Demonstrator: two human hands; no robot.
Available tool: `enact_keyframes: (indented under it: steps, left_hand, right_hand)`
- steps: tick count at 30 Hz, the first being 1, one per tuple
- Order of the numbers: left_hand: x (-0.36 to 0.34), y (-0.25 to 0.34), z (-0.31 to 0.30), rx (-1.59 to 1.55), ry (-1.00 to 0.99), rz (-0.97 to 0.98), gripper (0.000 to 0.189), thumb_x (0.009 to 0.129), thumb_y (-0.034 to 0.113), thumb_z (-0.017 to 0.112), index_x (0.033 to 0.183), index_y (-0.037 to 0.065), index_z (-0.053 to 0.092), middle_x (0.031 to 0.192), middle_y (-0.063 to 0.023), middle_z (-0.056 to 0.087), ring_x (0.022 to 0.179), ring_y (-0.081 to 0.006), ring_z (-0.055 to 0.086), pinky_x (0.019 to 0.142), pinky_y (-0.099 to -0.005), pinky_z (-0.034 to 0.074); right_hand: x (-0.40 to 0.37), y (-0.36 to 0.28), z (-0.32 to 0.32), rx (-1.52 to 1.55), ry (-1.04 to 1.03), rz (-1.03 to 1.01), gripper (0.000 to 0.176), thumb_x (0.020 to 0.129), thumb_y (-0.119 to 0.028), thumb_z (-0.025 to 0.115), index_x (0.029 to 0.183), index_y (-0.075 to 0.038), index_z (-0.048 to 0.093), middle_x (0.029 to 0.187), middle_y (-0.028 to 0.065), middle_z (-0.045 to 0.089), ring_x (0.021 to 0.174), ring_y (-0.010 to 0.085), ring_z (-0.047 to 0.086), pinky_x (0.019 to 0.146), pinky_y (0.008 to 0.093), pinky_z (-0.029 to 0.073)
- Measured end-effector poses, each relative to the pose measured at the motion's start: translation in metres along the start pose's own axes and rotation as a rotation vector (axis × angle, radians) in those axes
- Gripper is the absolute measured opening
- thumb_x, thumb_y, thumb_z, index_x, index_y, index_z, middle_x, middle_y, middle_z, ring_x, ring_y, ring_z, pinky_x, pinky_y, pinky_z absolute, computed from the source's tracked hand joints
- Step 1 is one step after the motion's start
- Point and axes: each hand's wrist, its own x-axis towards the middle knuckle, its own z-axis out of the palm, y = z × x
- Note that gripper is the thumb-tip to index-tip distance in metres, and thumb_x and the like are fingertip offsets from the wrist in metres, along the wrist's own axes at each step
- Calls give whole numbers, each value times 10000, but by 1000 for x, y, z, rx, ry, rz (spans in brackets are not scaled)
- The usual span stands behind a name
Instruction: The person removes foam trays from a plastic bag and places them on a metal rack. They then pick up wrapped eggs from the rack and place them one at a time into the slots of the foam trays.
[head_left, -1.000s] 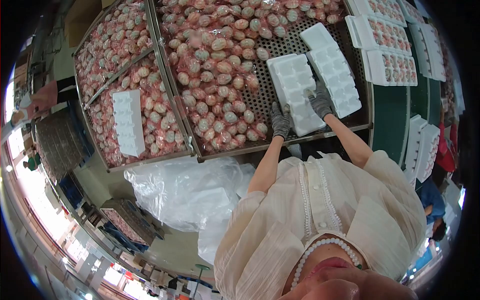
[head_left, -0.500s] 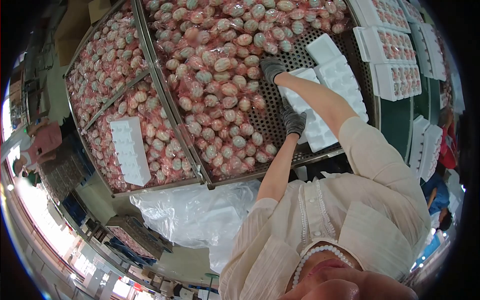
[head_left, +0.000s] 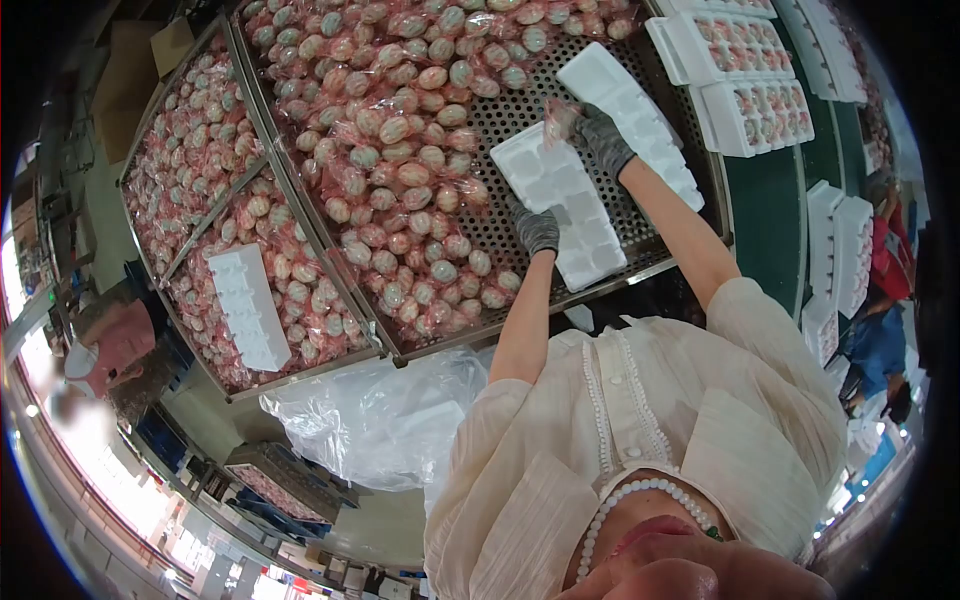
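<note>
A white foam tray (head_left: 590, 240) with moulded pockets lies tilted on the perforated metal table. At its left edge is my left hand (head_left: 537, 230) in a grey striped glove, fingers closed on the rim. My right hand (head_left: 605, 140), gloved alike, is over the tray's far right side. Its fingertips pinch a wrapped egg (head_left: 561, 120) in clear and red film, partly blurred. A second white foam tray (head_left: 625, 95) lies to the right, partly under my right hand and forearm. Many film-wrapped eggs (head_left: 415, 175) are heaped left of my left hand.
A metal divider (head_left: 290, 185) separates the heap from another section of wrapped eggs, where a white foam tray (head_left: 248, 305) rests. Filled trays (head_left: 757, 115) stand on a green surface (head_left: 765, 230) at right. Clear plastic sheeting (head_left: 375, 415) hangs near the front edge. Co-workers are visible at both sides.
My right hand has left the tray's far end and now pinches a wrapped egg over it. My left hand remains at the tray's left edge. The view has shifted, and the trays now lie apart.
</note>
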Motion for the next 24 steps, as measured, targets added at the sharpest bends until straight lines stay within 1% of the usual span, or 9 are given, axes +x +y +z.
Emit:
enact_keyframes:
  steps: [3, 5, 9, 13, 14, 17, 18, 21, 24]
  left_hand:
    - [-10, 16, -27, 74, -29, 15, 910, 610, 190, 644, 1291, -47, 90, 1228, -278, 321, 1147, -368, 323, 972, -372, 265]
    - [-20, 42, -47, 405, 175, 311, 904, 587, 238, 686, 1276, -38, 169, 1210, -248, 351, 1146, -358, 319, 981, -418, 221]
    - [-2, 71, -47, 279, 52, 630, 716, 644, 250, 654, 1236, 24, 320, 1157, -238, 396, 1093, -375, 352, 950, -441, 245]
    - [20, 76, -18, 393, 21, 616, 542, 671, 187, 608, 1166, 60, 427, 1019, -180, 488, 979, -335, 448, 884, -412, 318]
    - [25, 71, -13, 364, 44, 597, 514, 663, 152, 602, 1143, 59, 444, 1012, -158, 493, 967, -320, 459, 871, -403, 328]
    - [25, 72, -22, 342, -22, 602, 516, 651, 130, 606, 1139, 70, 448, 1015, -158, 493, 964, -318, 459, 869, -404, 334]
    - [26, 65, -20, 324, 8, 617, 515, 647, 116, 606, 1136, 79, 452, 996, -153, 498, 955, -315, 461, 863, -401, 338]
    - [19, 65, -18, 338, 63, 568, 515, 645, 115, 608, 1136, 87, 455, 971, -152, 501, 949, -312, 463, 859, -400, 338]
    - [24, 67, -16, 244, 106, 576, 456, 649, 110, 604, 1089, 94, 482, 959, -129, 518, 919, -299, 473, 820, -400, 357]
  right_hand:
    - [-11, 14, -13, 5, 80, 156, 186, 763, -69, 551, 939, -65, 490, 811, 36, 537, 658, 133, 530, 550, 254, 459]
    - [-14, 27, -14, -49, 101, 178, 298, 722, -167, 647, 951, -80, 477, 818, 32, 540, 662, 135, 512, 566, 250, 459]
    - [-28, 30, 4, -412, 66, -269, 337, 724, -180, 636, 987, -54, 467, 818, 63, 537, 723, 169, 506, 662, 273, 448]
    - [-50, -10, 11, -977, -82, -437, 319, 734, -194, 605, 969, -14, 486, 854, 141, 542, 788, 254, 517, 731, 308, 430]
    - [-40, 4, 3, -1319, -83, -698, 286, 717, -210, 603, 914, -16, 530, 834, 163, 547, 785, 287, 531, 717, 330, 436]
    - [-24, 15, 14, -1178, -96, -208, 290, 692, -233, 612, 889, -27, 558, 779, 161, 558, 747, 277, 549, 695, 349, 444]
    - [-39, -1, 19, -1427, -204, -581, 277, 718, -265, 572, 877, -38, 574, 762, 165, 571, 720, 292, 560, 677, 367, 452]
    - [-28, -19, 34, -1560, -434, -249, 259, 741, -258, 542, 884, -45, 573, 792, 170, 576, 739, 295, 565, 667, 367, 459]
    - [-28, -26, 41, -1678, -426, -270, 192, 720, -195, 557, 845, -52, 588, 791, 158, 584, 742, 285, 577, 666, 367, 466]
